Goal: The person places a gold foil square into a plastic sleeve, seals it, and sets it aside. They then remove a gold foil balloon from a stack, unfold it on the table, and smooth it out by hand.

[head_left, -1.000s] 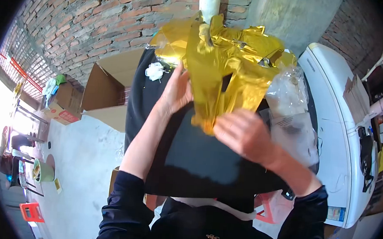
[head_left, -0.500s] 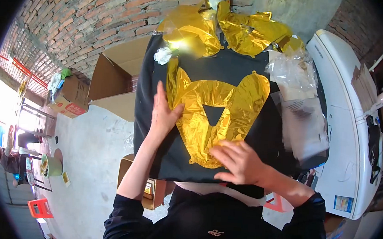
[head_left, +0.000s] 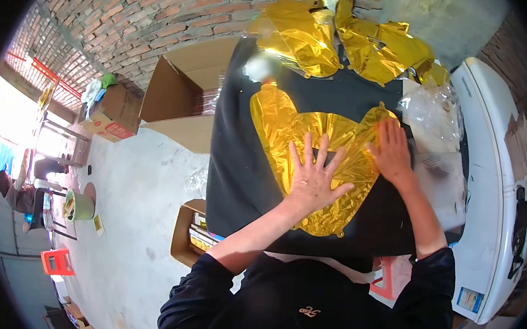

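Note:
A gold foil sheet with two ear-like points and a triangular opening (head_left: pixel 273 113) lies flat on the black cloth-covered table (head_left: pixel 237 187). My left hand (head_left: pixel 316 179) rests on its middle, fingers spread, partly covering the opening. On its upper right part lies my right hand (head_left: pixel 392 152), fingers stretched out. More crumpled gold foil pieces (head_left: pixel 303 36) (head_left: pixel 384 51) lie along the table's far edge. A blurred white thing (head_left: pixel 261 68) sits near the upper left point of the foil.
Clear plastic bags (head_left: pixel 435 118) lie at the table's right, beside a white appliance (head_left: pixel 481 198). Open cardboard boxes (head_left: pixel 171 91) (head_left: pixel 182 235) stand to the left. A red stool (head_left: pixel 57 262), a green bin (head_left: pixel 80 205) and a seated person (head_left: pixel 20 196) are farther left.
My left hand has moved from the foil's left edge onto its middle. My right hand has gone from the lower edge up to the upper right. The foil's left point now lies spread out. The view has shifted.

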`<move>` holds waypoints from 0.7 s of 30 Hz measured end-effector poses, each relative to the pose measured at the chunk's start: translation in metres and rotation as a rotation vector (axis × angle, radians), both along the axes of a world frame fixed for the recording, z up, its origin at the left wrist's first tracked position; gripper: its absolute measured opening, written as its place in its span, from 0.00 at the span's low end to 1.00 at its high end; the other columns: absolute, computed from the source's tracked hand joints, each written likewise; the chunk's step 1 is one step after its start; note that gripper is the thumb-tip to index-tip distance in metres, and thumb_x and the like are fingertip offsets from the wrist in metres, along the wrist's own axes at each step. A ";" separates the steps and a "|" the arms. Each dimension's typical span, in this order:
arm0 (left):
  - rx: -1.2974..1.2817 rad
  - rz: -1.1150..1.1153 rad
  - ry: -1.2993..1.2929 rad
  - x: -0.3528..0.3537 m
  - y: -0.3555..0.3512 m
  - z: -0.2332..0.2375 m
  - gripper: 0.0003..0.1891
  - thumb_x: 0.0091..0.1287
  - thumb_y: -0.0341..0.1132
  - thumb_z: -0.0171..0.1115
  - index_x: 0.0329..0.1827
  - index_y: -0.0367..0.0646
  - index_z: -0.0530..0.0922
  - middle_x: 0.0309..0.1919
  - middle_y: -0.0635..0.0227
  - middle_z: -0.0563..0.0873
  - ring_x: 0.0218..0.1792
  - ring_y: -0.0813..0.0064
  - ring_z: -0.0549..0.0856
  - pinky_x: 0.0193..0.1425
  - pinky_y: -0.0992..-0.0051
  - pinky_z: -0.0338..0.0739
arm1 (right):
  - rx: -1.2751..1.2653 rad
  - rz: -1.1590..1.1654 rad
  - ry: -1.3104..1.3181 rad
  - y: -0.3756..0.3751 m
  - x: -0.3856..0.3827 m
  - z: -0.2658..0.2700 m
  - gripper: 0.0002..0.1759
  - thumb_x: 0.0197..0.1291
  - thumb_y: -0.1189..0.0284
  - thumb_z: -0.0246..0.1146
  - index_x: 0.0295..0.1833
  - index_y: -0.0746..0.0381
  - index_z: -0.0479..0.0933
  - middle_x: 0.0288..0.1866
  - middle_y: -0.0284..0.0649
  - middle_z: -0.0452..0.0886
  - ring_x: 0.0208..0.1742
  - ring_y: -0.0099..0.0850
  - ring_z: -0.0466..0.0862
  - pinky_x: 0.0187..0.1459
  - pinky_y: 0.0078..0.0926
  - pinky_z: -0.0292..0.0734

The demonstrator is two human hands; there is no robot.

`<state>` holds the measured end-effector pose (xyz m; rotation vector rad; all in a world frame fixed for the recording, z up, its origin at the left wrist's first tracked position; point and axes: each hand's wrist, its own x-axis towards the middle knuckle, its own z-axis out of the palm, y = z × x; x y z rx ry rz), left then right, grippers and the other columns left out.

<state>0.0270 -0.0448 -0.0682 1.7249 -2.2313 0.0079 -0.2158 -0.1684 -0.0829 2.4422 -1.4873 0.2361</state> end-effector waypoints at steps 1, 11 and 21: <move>0.002 -0.002 -0.002 0.001 0.000 0.001 0.45 0.71 0.77 0.49 0.85 0.60 0.67 0.86 0.47 0.57 0.85 0.31 0.48 0.79 0.21 0.37 | -0.007 -0.026 0.006 -0.005 0.002 0.004 0.45 0.75 0.46 0.57 0.80 0.72 0.63 0.83 0.63 0.62 0.86 0.57 0.58 0.84 0.55 0.52; 0.121 -0.005 0.003 0.000 -0.001 -0.005 0.47 0.72 0.77 0.45 0.83 0.53 0.68 0.84 0.52 0.61 0.85 0.37 0.51 0.80 0.23 0.32 | 0.275 0.790 -0.268 -0.010 0.177 0.044 0.32 0.77 0.52 0.56 0.79 0.57 0.72 0.84 0.46 0.67 0.87 0.45 0.59 0.83 0.50 0.51; 0.024 -0.018 -0.020 -0.001 -0.001 0.000 0.45 0.70 0.74 0.55 0.84 0.58 0.68 0.86 0.50 0.56 0.86 0.33 0.44 0.80 0.24 0.33 | -0.075 0.581 -0.465 -0.058 0.179 0.044 0.31 0.70 0.58 0.66 0.75 0.60 0.74 0.78 0.47 0.72 0.82 0.44 0.66 0.80 0.52 0.58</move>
